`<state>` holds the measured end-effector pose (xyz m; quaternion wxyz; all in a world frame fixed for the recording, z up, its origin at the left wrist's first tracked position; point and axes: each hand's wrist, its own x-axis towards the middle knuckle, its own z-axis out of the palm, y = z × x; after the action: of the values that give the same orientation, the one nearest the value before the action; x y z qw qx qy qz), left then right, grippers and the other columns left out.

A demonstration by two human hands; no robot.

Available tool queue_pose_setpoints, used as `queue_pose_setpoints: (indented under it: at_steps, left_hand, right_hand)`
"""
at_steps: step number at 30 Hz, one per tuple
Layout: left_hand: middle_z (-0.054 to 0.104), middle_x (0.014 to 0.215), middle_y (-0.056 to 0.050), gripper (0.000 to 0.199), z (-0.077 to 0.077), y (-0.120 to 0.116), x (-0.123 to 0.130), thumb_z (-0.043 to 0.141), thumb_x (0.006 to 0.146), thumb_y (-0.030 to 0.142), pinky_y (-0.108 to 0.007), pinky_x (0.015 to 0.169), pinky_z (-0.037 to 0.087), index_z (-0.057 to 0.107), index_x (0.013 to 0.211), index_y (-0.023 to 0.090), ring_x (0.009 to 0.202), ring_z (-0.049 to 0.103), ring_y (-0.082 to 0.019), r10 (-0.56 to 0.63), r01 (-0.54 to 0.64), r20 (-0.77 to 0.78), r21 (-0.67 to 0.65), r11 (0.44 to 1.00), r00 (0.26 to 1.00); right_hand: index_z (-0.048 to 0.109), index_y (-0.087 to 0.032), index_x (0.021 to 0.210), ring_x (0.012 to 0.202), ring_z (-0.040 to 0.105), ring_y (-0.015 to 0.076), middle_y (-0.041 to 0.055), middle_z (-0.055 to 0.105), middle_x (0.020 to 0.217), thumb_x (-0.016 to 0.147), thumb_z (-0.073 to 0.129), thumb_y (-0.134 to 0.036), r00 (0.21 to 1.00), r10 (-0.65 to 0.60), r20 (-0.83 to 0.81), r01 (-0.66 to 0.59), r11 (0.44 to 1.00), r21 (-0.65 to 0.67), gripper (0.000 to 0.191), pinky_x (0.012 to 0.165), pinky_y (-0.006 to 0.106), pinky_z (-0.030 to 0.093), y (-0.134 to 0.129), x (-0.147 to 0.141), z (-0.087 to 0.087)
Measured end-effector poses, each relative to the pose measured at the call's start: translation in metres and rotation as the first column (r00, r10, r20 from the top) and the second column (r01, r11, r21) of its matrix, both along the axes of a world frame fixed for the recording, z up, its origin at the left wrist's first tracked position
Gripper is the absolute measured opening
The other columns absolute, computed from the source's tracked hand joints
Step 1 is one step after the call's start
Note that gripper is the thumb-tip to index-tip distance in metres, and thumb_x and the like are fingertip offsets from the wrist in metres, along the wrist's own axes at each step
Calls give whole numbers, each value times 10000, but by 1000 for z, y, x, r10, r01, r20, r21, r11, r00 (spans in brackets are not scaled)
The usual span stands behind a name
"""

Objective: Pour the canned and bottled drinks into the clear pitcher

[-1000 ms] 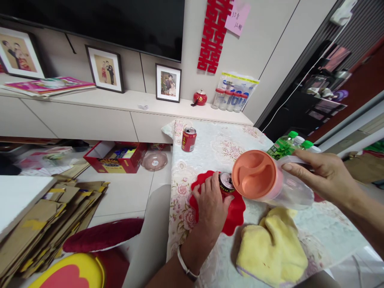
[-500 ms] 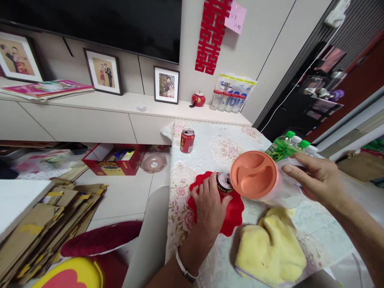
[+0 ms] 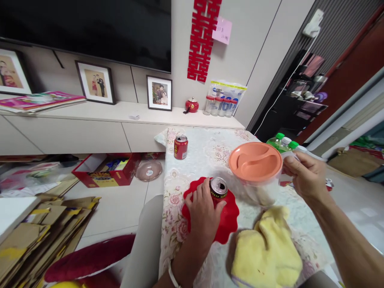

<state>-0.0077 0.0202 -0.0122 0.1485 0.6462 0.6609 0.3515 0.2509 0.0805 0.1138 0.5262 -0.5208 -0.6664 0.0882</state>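
My left hand (image 3: 204, 210) is closed around a dark drink can (image 3: 219, 190), with its thumb on the near side and fingers on the left. That can stands opened on a red scalloped plate (image 3: 231, 224). In my right hand (image 3: 307, 176) is the handle of a translucent plastic pitcher with an orange lid (image 3: 255, 162), held above the table to the right of the can. Its clear body is hard to make out. A crumpled yellow towel (image 3: 267, 248) lies below the pitcher. Farther back, a red can (image 3: 181, 148) stands on the flowered tablecloth (image 3: 204, 150).
Bottles with green and white caps (image 3: 283, 143) stand behind my right hand. A low cabinet (image 3: 114, 114) beyond the table bears framed photos, a red pot (image 3: 192, 105) and glass jars (image 3: 219, 107). On the floor to the left lie a red box (image 3: 105, 172) and flattened cardboard (image 3: 39, 236).
The pitcher tilts a little differently and its lid looks flatter from here. My view has shifted slightly right and up. My left hand stays at the can on the plate.
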Motion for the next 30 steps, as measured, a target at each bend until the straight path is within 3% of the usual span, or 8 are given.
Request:
queue_pose_setpoints:
  at_steps: [5, 8, 11, 13, 16, 20, 25, 30]
  left_hand:
    - [696, 1404, -140, 669, -1, 1, -2, 778, 881, 212, -541, 1070, 435, 464, 1471, 184, 1291, 654, -326, -9, 9, -13, -2, 1000, 1000]
    - [695, 1417, -143, 671, -3, 3, -1, 781, 878, 214, -539, 1068, 429, 463, 1470, 196, 1286, 663, -325, 3, -3, -8, 0, 1000, 1000]
    - [686, 1437, -150, 660, -5, 4, -1, 758, 883, 203, -545, 1076, 416, 460, 1472, 205, 1305, 655, -327, 3, -3, 9, 2, 1000, 1000]
    - [678, 1451, -160, 646, -8, 5, -2, 738, 888, 214, -555, 1078, 409, 462, 1472, 202, 1318, 647, -337, -6, 6, 20, -7, 1000, 1000]
    - [670, 1459, -166, 627, -13, 6, -5, 705, 903, 266, -570, 1084, 408, 465, 1477, 196, 1346, 625, -360, -19, 19, 27, -11, 1000, 999]
    - [657, 1474, -158, 636, -16, 8, -8, 659, 920, 301, -579, 1095, 421, 445, 1511, 204, 1373, 603, -369, -44, 46, 60, -22, 999, 997]
    - [655, 1464, -187, 658, -9, 8, -9, 670, 905, 309, -590, 1071, 457, 446, 1509, 172, 1372, 601, -400, -48, 54, 97, -54, 997, 994]
    - [679, 1411, -200, 664, 1, 8, -8, 696, 880, 292, -612, 1080, 462, 456, 1482, 149, 1352, 612, -417, -38, 49, 143, -78, 996, 989]
  right_hand:
    - [475, -218, 621, 466, 327, 74, -98, 353, 535, 876, 773, -545, 926, 59, -373, -48, 998, 39, 510, 455, 241, 321, 12, 8, -32]
    - [612, -173, 822, 511, 454, 65, -78, 532, 669, 988, 689, -452, 859, 60, -509, -46, 998, 41, 334, 487, 210, 420, 19, 17, -59]
    - [678, -165, 1162, 811, 687, 146, 36, 715, 1045, 1012, 667, -427, 791, 39, -611, -30, 999, 25, 302, 702, 316, 605, 27, 25, -83]
    - [655, -180, 1289, 1010, 712, 211, 84, 703, 1241, 1009, 671, -426, 750, 18, -661, -12, 1000, 13, 374, 850, 415, 627, 33, 30, -94]
    - [640, -188, 1335, 1100, 700, 240, 99, 679, 1323, 1006, 675, -421, 704, -18, -710, 17, 1000, -8, 405, 920, 463, 615, 39, 35, -104]
    - [638, -189, 1341, 1114, 697, 244, 101, 675, 1335, 1005, 677, -418, 687, -69, -723, 45, 998, -53, 408, 931, 471, 612, 40, 37, -111]
    - [654, -180, 1305, 1080, 706, 233, 96, 696, 1288, 1011, 663, -437, 751, -147, -643, 89, 989, -122, 390, 920, 462, 612, 32, 37, -105]
    - [716, -217, 1256, 1211, 674, 313, 108, 739, 1296, 856, 772, -569, 833, -306, -461, 239, 950, -199, 537, 1064, 549, 528, -17, 33, -85]
